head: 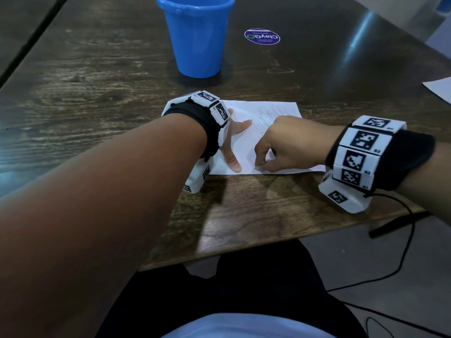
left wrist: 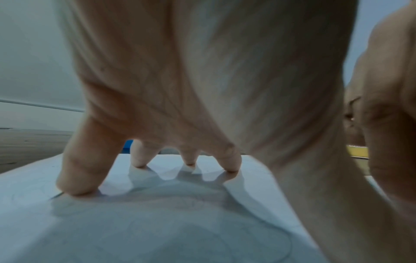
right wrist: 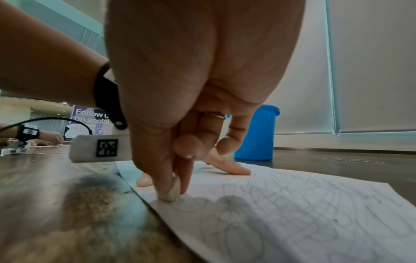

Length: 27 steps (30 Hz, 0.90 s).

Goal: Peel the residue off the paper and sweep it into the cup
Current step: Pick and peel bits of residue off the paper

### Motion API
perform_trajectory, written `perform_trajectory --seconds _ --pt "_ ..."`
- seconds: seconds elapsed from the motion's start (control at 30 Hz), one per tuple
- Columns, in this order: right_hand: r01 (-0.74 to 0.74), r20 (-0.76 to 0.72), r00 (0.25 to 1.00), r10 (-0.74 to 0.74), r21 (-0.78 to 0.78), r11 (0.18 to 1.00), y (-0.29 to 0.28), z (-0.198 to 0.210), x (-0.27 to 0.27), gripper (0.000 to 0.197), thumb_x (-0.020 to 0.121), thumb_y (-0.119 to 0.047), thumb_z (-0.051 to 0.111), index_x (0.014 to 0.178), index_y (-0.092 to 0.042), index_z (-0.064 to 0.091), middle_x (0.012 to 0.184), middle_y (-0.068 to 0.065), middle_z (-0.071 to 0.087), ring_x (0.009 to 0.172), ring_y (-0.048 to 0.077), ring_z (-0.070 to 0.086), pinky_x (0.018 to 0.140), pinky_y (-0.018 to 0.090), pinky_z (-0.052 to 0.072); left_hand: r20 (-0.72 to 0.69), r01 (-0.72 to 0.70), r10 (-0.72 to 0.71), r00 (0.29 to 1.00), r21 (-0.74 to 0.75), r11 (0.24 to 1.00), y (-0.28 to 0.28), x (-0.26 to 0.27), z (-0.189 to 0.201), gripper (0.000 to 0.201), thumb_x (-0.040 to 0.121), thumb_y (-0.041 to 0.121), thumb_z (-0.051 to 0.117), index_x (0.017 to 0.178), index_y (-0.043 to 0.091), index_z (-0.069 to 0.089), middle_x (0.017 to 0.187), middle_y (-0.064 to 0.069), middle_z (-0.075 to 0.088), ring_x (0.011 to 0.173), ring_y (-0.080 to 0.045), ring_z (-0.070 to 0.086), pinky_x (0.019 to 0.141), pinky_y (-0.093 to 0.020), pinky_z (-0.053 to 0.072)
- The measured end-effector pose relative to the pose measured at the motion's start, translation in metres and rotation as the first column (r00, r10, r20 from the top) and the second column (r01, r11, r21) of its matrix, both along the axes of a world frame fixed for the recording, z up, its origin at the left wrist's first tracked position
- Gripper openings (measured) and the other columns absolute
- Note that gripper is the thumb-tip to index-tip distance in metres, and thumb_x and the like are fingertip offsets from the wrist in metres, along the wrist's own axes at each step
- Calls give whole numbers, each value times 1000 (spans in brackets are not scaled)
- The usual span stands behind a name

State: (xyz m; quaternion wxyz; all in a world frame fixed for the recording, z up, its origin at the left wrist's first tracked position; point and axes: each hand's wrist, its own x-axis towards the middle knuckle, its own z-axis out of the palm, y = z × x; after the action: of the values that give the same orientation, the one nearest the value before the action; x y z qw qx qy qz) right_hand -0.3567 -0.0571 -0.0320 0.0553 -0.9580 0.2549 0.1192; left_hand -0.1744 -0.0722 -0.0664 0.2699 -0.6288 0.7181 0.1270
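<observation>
My left hand (head: 231,142) lies flat, fingers spread, pressing the paper (head: 280,111) on the table (head: 97,81). My right hand (head: 280,145) pinches a small pale lump (right wrist: 173,188) at the near edge. I should rub gently, so the paper does not tear. The cup (head: 197,37) stands behind.

Dim, bluish light; glare streaks my table (head: 361,28) at far right. My wrist views bend at the edges, the nearest skin blurred, soft shadows under my fingers (left wrist: 76,178).

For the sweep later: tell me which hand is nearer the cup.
Left. The left hand presses the paper on its cup-side end; the right hand pinches an eraser at the near edge, farther from the cup.
</observation>
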Motion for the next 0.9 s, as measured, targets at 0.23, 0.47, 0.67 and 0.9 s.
perform_trajectory --seconds 0.23,0.47,0.67,0.9 --pt "31 19 999 -30 -95 995 -4 1 10 11 88 -38 70 95 -31 77 59 -26 47 61 -1 46 66 25 35 -8 -14 14 1000 -37 999 -2 2 -11 141 50 86 73 153 51 -16 167 -5 -19 154 -39 3 120 -57 14" --pt "85 122 990 -78 -53 995 -8 5 8 11 87 -28 72 97 -31 78 92 -16 74 69 0 52 77 29 48 50 21 -19 999 -37 999 -7 1 -11 152 26 97 67 148 59 -17 169 -8 -8 151 -43 16 116 -59 24" --pt "37 90 995 -36 -8 999 -4 -7 2 8 87 -34 72 92 -31 78 52 -33 53 64 -12 53 57 6 28 -5 -47 47 999 -151 987 -34 14 -37 140 24 97 70 121 80 -31 167 -11 11 141 -47 34 102 -68 36" --pt "51 61 997 -45 -89 995 -2 -2 6 12 87 -41 71 94 -33 76 58 -25 47 60 0 45 65 27 37 -53 -66 58 997 -161 985 -61 18 -61 134 21 86 76 109 89 -25 153 -13 40 121 -45 54 95 -70 40"
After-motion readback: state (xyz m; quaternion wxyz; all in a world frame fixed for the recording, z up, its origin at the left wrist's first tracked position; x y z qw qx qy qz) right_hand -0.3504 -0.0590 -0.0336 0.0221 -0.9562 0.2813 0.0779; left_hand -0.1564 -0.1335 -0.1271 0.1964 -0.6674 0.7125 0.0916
